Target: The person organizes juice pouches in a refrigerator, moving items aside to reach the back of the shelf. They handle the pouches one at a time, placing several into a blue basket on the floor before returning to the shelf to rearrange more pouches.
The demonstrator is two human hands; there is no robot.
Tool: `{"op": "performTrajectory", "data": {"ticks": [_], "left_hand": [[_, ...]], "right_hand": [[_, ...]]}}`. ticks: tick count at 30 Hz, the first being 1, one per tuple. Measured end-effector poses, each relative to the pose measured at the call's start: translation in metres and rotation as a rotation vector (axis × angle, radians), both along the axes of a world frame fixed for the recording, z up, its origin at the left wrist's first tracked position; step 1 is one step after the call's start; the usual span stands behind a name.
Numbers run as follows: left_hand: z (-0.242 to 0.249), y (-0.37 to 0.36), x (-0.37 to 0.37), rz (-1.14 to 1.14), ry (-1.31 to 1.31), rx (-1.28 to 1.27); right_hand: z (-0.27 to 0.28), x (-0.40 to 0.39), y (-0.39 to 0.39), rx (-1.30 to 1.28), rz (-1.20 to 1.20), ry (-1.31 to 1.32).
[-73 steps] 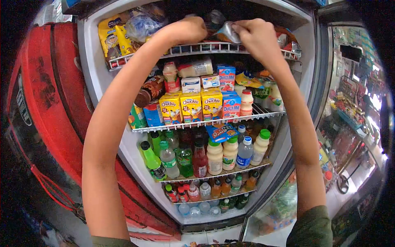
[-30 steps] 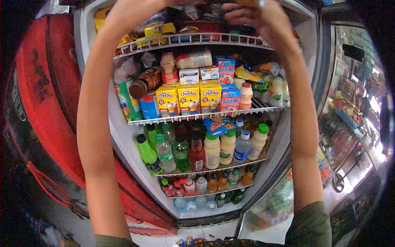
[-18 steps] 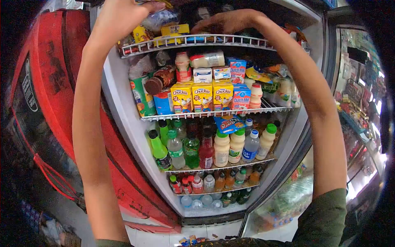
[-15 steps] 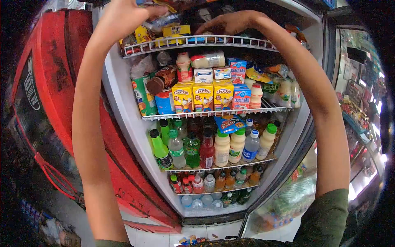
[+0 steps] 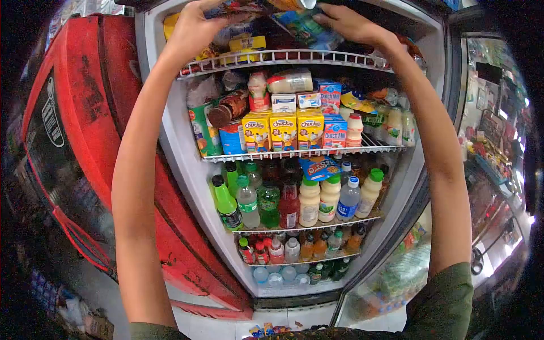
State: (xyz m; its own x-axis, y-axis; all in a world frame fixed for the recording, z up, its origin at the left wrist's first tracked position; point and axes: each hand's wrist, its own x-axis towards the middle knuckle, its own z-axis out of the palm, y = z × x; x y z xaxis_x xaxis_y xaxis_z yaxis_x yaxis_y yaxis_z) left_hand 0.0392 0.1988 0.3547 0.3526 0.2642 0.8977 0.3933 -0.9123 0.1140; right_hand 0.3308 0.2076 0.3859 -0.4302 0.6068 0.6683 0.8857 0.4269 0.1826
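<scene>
At the top shelf (image 5: pixel 283 55) of an open fridge, both my arms are raised. My left hand (image 5: pixel 195 31) is closed on colourful snack packets (image 5: pixel 241 8), partly cut off by the upper edge of the view. My right hand (image 5: pixel 348 25) pinches a blue-green packet (image 5: pixel 309 28), which hangs slightly blurred above the shelf's white wire rail. Between the hands, near the top edge, are an orange wrapper and something shiny that I cannot make out. A yellow box (image 5: pixel 247 43) sits behind the rail, just below my left hand.
Chuckie cartons (image 5: pixel 283 133), Dutch Mill cartons (image 5: pixel 335 135) and a green can (image 5: pixel 203 130) fill the second shelf. Bottles (image 5: pixel 309 204) stand on lower shelves, with a blue snack pack (image 5: pixel 319 168) on top. A red cooler (image 5: pixel 85 113) is at left; the glass door (image 5: pixel 385 283) hangs open at right.
My right hand has come up from inside the top shelf with the blue-green packet. My left hand has moved right and slightly down, still holding packets.
</scene>
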Motion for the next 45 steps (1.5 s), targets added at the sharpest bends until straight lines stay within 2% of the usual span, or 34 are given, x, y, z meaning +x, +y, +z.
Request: {"op": "performTrajectory", "data": {"ticks": [1,2,3,5,7,8,11,12,13,15,16,17,18,20,21,23,25,26,27,29,31,33,35,37,38,39,41,42,43,45], "left_hand": [[0.001,0.005,0.001,-0.045,-0.033,0.043],[-0.001,0.011,0.003,-0.150,-0.085,0.080],[0.000,0.015,0.002,-0.155,-0.087,0.079],[0.003,0.014,0.001,-0.017,-0.069,-0.027],[0.002,0.022,0.003,-0.083,-0.072,0.025],[0.000,0.026,0.003,-0.146,-0.074,0.082],[-0.005,0.024,0.007,-0.114,-0.061,0.058],[-0.006,0.021,0.009,-0.114,-0.063,0.062],[-0.009,0.014,0.011,-0.093,-0.082,0.002],[-0.011,0.013,0.011,-0.072,-0.102,-0.057],[-0.011,0.022,0.010,-0.241,-0.114,-0.032],[-0.009,0.027,0.009,-0.411,-0.126,-0.007],[-0.005,0.031,0.006,-0.442,-0.073,-0.049],[-0.006,0.023,0.006,-0.373,-0.096,-0.065],[-0.005,0.018,0.007,-0.298,-0.119,-0.077],[0.000,0.021,0.009,-0.272,-0.109,-0.062],[0.005,0.034,0.020,-0.503,-0.020,-0.048],[0.007,0.034,0.025,-0.531,0.054,-0.043],[0.006,0.033,0.029,-0.531,0.055,-0.050],[0.005,0.015,0.038,-0.090,0.062,-0.218],[0.011,0.028,0.042,-0.093,0.153,-0.233],[0.015,0.025,0.048,0.256,0.375,0.086],[0.014,0.023,0.049,0.213,0.373,0.174],[0.016,0.020,0.047,0.458,0.515,0.125],[0.021,0.025,0.045,0.447,0.661,0.037],[0.019,0.031,0.044,0.446,0.662,0.034],[0.013,0.043,0.042,0.539,0.555,0.153],[0.012,0.049,0.041,0.537,0.554,0.155],[0.015,0.066,0.039,0.515,0.577,0.214],[0.021,0.074,0.030,0.493,0.598,0.277]], "right_hand": [[-0.004,-0.007,-0.003,-0.001,-0.007,-0.003],[-0.007,-0.012,-0.007,0.158,-0.059,-0.068],[-0.011,-0.018,-0.010,0.317,-0.109,-0.134],[-0.012,-0.033,-0.030,0.354,-0.124,-0.191],[-0.004,-0.040,-0.025,0.401,-0.265,-0.441],[-0.003,-0.045,-0.009,0.396,-0.266,-0.444],[-0.014,-0.064,0.050,0.769,-0.548,-0.912],[-0.018,-0.066,0.051,0.605,-0.551,-0.761],[-0.020,-0.066,0.026,0.610,-0.551,-0.763],[-0.014,-0.050,-0.036,0.170,0.206,-0.271],[0.020,-0.030,0.015,0.056,0.231,-0.273],[0.009,-0.049,-0.044,-0.399,-0.029,0.377],[0.011,-0.030,-0.047,-0.443,0.045,0.436],[-0.001,-0.013,-0.066,-0.165,0.245,0.344],[-0.010,-0.009,-0.078,-0.207,0.411,0.373],[-0.029,-0.017,-0.085,-0.016,0.716,0.265],[-0.044,-0.040,-0.112,0.022,0.712,0.316],[-0.048,-0.052,-0.121,0.060,0.705,0.371],[-0.043,-0.052,-0.098,0.219,0.769,0.248],[-0.041,-0.056,-0.088,0.336,0.400,0.229],[-0.038,-0.059,-0.079,0.364,0.482,0.188],[-0.044,-0.060,-0.062,0.525,0.198,0.047],[-0.049,-0.065,-0.049,0.592,0.111,0.000],[-0.048,-0.068,-0.038,0.671,0.009,-0.184],[-0.044,-0.071,-0.031,0.601,-0.035,-0.206],[-0.042,-0.074,-0.024,0.598,-0.035,-0.205],[-0.038,-0.078,-0.013,0.434,-0.191,-0.214],[-0.035,-0.077,-0.010,0.356,-0.117,-0.163],[-0.036,-0.074,-0.011,0.357,-0.119,-0.165],[-0.040,-0.067,-0.010,0.374,0.060,-0.190]]}}
